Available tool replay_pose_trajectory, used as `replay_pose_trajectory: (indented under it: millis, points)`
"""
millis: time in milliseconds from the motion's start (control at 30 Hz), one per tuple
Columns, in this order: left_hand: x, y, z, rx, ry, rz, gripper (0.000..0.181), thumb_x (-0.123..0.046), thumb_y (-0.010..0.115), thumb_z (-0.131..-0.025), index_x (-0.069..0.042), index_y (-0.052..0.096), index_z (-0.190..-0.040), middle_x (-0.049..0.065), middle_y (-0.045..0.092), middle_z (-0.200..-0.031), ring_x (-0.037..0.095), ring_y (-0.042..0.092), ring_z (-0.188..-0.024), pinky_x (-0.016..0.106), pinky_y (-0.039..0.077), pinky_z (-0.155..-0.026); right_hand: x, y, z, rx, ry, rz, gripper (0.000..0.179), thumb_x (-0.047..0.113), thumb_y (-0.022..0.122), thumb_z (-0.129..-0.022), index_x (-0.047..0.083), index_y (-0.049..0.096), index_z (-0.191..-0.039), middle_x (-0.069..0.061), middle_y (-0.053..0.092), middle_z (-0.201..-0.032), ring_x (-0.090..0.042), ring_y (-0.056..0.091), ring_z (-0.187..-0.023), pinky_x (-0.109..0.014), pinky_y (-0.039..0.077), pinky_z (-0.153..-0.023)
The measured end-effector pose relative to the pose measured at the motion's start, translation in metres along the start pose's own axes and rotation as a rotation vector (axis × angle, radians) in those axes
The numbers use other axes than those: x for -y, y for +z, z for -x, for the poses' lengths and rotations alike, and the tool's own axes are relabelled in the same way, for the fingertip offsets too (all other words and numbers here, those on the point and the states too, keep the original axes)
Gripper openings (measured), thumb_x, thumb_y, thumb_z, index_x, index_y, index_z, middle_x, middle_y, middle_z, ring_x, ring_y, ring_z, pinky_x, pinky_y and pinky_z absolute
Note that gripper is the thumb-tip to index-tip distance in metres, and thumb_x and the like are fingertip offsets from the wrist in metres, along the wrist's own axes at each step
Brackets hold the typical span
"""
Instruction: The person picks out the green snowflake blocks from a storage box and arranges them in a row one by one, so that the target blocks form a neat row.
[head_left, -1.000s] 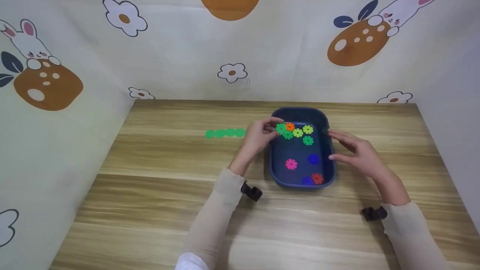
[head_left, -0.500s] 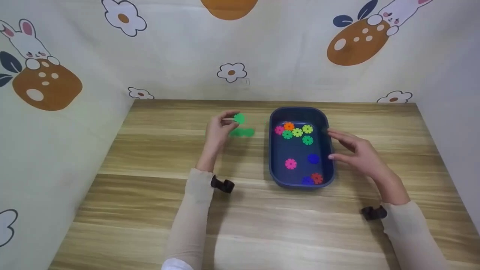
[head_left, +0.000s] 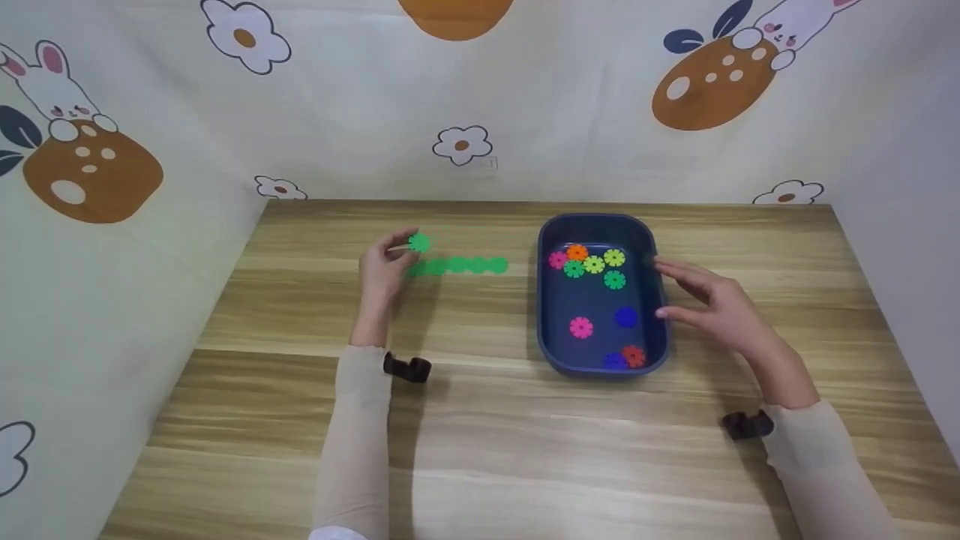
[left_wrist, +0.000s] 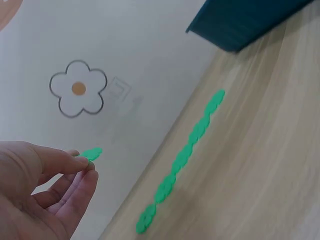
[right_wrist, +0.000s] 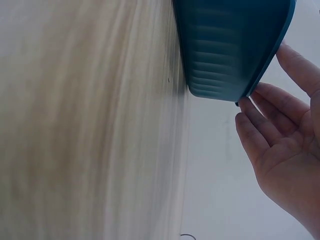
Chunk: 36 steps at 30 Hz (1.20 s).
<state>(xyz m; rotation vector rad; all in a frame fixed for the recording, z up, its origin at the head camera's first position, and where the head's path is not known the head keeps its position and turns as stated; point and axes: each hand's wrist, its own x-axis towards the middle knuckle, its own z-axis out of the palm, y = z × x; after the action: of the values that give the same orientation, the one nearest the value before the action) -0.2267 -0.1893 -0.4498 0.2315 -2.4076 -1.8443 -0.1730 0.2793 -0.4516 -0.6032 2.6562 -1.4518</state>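
My left hand [head_left: 385, 266] pinches a green snowflake-shaped plastic disc [head_left: 419, 242] between thumb and fingertips, raised over the table. Just below it, a row of several green discs [head_left: 478, 265] lies on the wood; in the left wrist view the row of discs [left_wrist: 182, 157] runs edge to edge toward the bin. On the right, my right hand [head_left: 712, 307] rests its fingertips and thumb against the right rim of a dark blue plastic bin [head_left: 541, 315]. From the right wrist view, the fingers [right_wrist: 250, 132] look straight and spread, touching the bin's rim [right_wrist: 272, 55].
Inside the bin lie loose discs: pink [head_left: 581, 328], orange [head_left: 577, 253], yellow-green [head_left: 614, 258], green, blue [head_left: 626, 317] and red [head_left: 634, 356]. A patterned cloth wall [head_left: 360, 112] rises behind the wooden table [head_left: 510, 450] and along its sides.
My left hand has lifted a green disc out of the bin and carried it left, to above the row's left end, uncovering a pink disc in the bin. My right hand stays in place.
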Motion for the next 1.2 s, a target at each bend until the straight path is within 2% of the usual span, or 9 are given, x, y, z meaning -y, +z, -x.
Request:
replay_pose_trajectory:
  millis: [167, 300, 467, 767, 933, 1000, 1033, 1167, 1200]
  points:
    - [0.011, -0.011, -0.002, -0.017, -0.037, -0.03, 0.039, 0.0, 0.06, -0.094, -0.003, 0.061, -0.133, 0.016, 0.061, -0.134, 0.03, 0.062, -0.12, 0.036, 0.052, -0.099, 0.0, 0.0, -0.001, -0.012, 0.002, 0.01, 0.061, 0.014, 0.079, -0.085, 0.005, 0.056, -0.14, -0.017, 0.051, -0.15, 0.01, 0.043, -0.131, -0.001, 0.033, -0.104]
    - [0.019, -0.017, -0.004, -0.044, -0.033, -0.11, 0.038, 0.0, 0.061, -0.093, -0.004, 0.063, -0.131, 0.017, 0.063, -0.134, 0.032, 0.063, -0.119, 0.04, 0.052, -0.102, -0.002, 0.001, -0.001, -0.014, -0.004, 0.012, 0.061, 0.014, 0.079, -0.084, 0.004, 0.056, -0.139, -0.017, 0.051, -0.149, 0.017, 0.042, -0.128, -0.001, 0.032, -0.104]
    - [0.029, -0.023, -0.006, -0.066, -0.05, -0.184, 0.038, 0.001, 0.06, -0.093, -0.004, 0.064, -0.13, 0.019, 0.063, -0.133, 0.034, 0.063, -0.12, 0.042, 0.051, -0.104, -0.002, 0.001, -0.001, -0.009, -0.005, 0.014, 0.061, 0.016, 0.079, -0.085, 0.005, 0.056, -0.14, -0.016, 0.051, -0.15, 0.018, 0.041, -0.128, -0.001, 0.032, -0.104]
    - [0.044, -0.027, -0.009, -0.065, -0.072, -0.187, 0.037, 0.004, 0.061, -0.092, 0.003, 0.062, -0.129, 0.025, 0.061, -0.133, 0.036, 0.059, -0.125, 0.042, 0.049, -0.107, -0.001, 0.001, 0.0, -0.007, -0.004, 0.012, 0.06, 0.015, 0.079, -0.085, 0.006, 0.057, -0.14, -0.015, 0.05, -0.15, 0.017, 0.041, -0.128, -0.001, 0.032, -0.104]
    - [0.047, -0.028, -0.01, -0.052, -0.101, -0.207, 0.037, 0.004, 0.061, -0.093, 0.002, 0.062, -0.13, 0.024, 0.061, -0.134, 0.035, 0.059, -0.125, 0.041, 0.049, -0.107, 0.001, 0.0, 0.001, -0.003, 0.015, 0.014, 0.059, 0.019, 0.078, -0.086, 0.009, 0.057, -0.141, -0.013, 0.051, -0.15, 0.017, 0.041, -0.128, -0.001, 0.032, -0.104]
    - [0.046, -0.027, -0.01, -0.05, -0.105, -0.225, 0.036, 0.003, 0.062, -0.093, 0.001, 0.063, -0.129, 0.023, 0.062, -0.133, 0.034, 0.06, -0.124, 0.041, 0.05, -0.106, 0.001, 0.0, 0.001, -0.003, 0.022, 0.021, 0.059, 0.02, 0.078, -0.086, 0.009, 0.057, -0.141, -0.013, 0.051, -0.15, 0.004, 0.046, -0.135, -0.001, 0.032, -0.103]
    - [0.045, -0.027, -0.01, -0.041, -0.112, -0.232, 0.036, 0.002, 0.062, -0.093, 0.001, 0.063, -0.129, 0.023, 0.062, -0.132, 0.034, 0.06, -0.124, 0.041, 0.05, -0.106, 0.0, 0.0, 0.001, -0.004, 0.016, 0.017, 0.059, 0.018, 0.078, -0.086, 0.008, 0.057, -0.14, -0.014, 0.051, -0.15, 0.004, 0.046, -0.135, -0.001, 0.032, -0.104]
    - [0.042, -0.026, -0.011, -0.018, -0.13, -0.27, 0.036, 0.0, 0.061, -0.095, 0.001, 0.062, -0.131, 0.023, 0.063, -0.131, 0.032, 0.059, -0.123, 0.04, 0.049, -0.105, -0.001, 0.001, 0.0, -0.002, 0.003, 0.013, 0.061, 0.015, 0.079, -0.085, 0.004, 0.056, -0.14, -0.016, 0.05, -0.15, 0.005, 0.045, -0.136, -0.001, 0.032, -0.104]
    - [0.042, -0.026, -0.011, -0.014, -0.137, -0.279, 0.036, -0.001, 0.061, -0.095, 0.001, 0.062, -0.131, 0.023, 0.063, -0.131, 0.032, 0.059, -0.123, 0.04, 0.049, -0.104, -0.002, 0.001, -0.001, -0.001, -0.003, 0.012, 0.061, 0.014, 0.079, -0.085, 0.004, 0.055, -0.14, -0.017, 0.05, -0.15, 0.012, 0.043, -0.132, -0.002, 0.032, -0.105]
